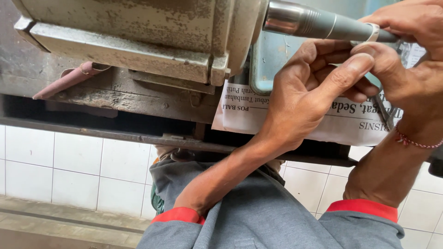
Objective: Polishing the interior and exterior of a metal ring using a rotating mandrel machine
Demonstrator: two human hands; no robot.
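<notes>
Head view shows your left hand [314, 92] curled at about two o'clock, its thumb pressed up against a smooth, round metal rod [318, 23] that juts from a worn, paint-flaked machine [138, 41] at twelve o'clock. A thin pale ring [373, 32] sits on the rod, right by your thumb tip. Your right hand [410, 55] closes over the rod's far end at three o'clock; how tightly it grips, you cannot tell. A braided red string circles that wrist. Folded newspaper [249, 110] lies flat beneath both hands, on the dark bench edge. White floor tiles [69, 166] at eight o'clock leave open room; the machine crowds your hands closely.
</notes>
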